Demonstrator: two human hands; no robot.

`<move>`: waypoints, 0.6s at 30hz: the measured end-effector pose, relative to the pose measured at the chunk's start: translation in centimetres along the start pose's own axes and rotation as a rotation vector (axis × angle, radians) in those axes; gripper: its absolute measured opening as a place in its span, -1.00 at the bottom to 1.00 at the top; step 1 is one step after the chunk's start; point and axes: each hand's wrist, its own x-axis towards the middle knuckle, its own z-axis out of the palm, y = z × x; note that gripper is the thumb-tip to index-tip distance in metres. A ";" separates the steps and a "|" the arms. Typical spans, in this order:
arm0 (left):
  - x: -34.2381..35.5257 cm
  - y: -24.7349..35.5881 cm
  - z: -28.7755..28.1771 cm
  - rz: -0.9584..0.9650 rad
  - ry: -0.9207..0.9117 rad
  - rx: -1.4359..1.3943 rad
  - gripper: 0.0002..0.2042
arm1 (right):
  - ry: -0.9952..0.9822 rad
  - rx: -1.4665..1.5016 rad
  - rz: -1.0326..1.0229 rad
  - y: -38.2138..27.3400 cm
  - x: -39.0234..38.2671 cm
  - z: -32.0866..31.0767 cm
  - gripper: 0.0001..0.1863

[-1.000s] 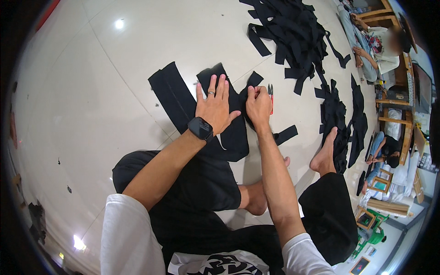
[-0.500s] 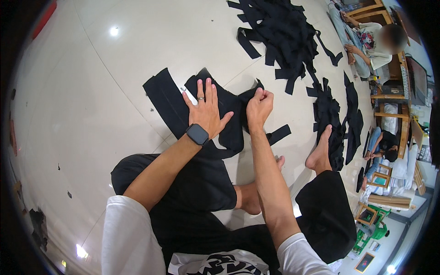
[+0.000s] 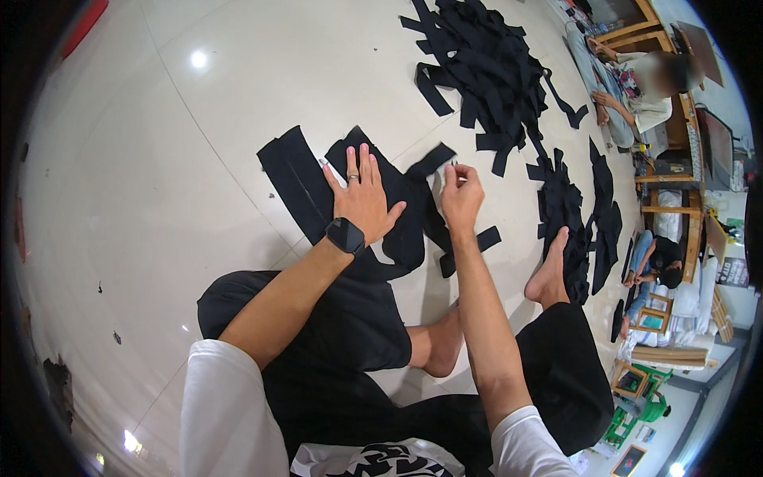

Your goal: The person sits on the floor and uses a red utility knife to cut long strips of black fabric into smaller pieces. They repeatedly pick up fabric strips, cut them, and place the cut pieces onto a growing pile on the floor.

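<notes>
black cloth [image 3: 407, 238] | left hand [image 3: 363, 203] spread flat on it | right hand [image 3: 462, 195] curled nearby, any pinch unclear

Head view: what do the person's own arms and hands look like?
White short sleeves cover the upper arms. The left hand wears a silver-coloured ring and, at the wrist, a black squarish watch on a dark strap. The right hand shows no glove or watch.
</notes>
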 end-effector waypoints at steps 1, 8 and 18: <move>-0.2 -0.3 0.1 -0.006 -0.005 0.007 -0.02 | 0.006 0.018 0.015 -0.7 -0.1 -0.5 -0.62; 0.2 0.1 -0.4 0.075 0.090 -0.051 -0.18 | -0.140 -0.303 -0.142 2.8 -1.3 -2.2 -0.64; -1.9 1.9 0.6 0.323 -0.060 -0.588 -0.76 | -0.389 0.826 0.479 -1.3 -4.5 -3.8 -0.79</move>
